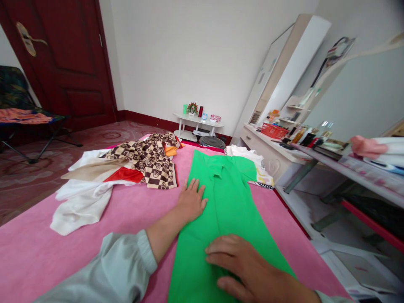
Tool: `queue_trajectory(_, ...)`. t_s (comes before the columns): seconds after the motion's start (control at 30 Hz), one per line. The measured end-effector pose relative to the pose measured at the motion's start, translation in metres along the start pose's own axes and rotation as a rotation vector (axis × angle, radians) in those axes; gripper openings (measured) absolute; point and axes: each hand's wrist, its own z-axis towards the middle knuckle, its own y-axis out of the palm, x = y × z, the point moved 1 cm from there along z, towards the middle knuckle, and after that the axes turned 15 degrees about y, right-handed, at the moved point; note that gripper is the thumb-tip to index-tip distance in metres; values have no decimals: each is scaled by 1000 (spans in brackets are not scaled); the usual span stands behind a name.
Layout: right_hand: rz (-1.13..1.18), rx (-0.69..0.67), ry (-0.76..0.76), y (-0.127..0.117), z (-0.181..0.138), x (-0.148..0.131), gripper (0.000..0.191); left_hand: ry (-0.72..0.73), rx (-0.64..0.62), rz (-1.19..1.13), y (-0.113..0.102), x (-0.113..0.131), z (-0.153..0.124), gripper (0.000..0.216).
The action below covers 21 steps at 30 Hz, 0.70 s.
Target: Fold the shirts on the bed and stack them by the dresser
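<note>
The green shirt [221, 206] lies spread on the pink bed [139, 219], near a clothes pile [151, 158]. The left hand [191, 202] rests flat at its edge, gripping nothing; the right hand [244, 265], loosely bent and empty, is over its near part

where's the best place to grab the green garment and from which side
Probably its long right edge, just below the sleeve, pinched from the right: the green garment lies flat there, its fairly straight border exposed against the pink cover, while the left hand lies over the opposite edge.
</note>
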Motion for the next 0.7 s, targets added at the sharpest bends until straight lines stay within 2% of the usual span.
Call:
queue_trajectory(0.07,77,-19,91,1,10,14,25,50,11,-13,2,8,0,53)
queue_trajectory(0.13,139,58,244,-3,23,44,33,92,-1,-52,3,11,0,51)
queue_trajectory(0.23,111,340,474,-26,44,115,24,90,-20,-82,4,11,2,52)
queue_trajectory(0.3,-2,510,603,-47,57,168,20,83,-24,-89,4,10,3,52)
queue_trajectory(0.37,-122,657,874,-69,67,215,25,82,-26,-102,4,8,3,53)
queue_trajectory(0.43,-168,659,1174,-86,73,250,25,82,-22,-112,5,8,3,53)
queue_trajectory(0.5,-168,617,1326,-96,78,270,27,82,-16,-119,6,7,3,54)
queue_trajectory(0.6,-153,579,1363,-101,85,282,34,76,-9,-127,7,7,3,54)
queue_trajectory(0.7,-150,575,1393,-100,90,283,27,77,1,-136,7,7,4,54)
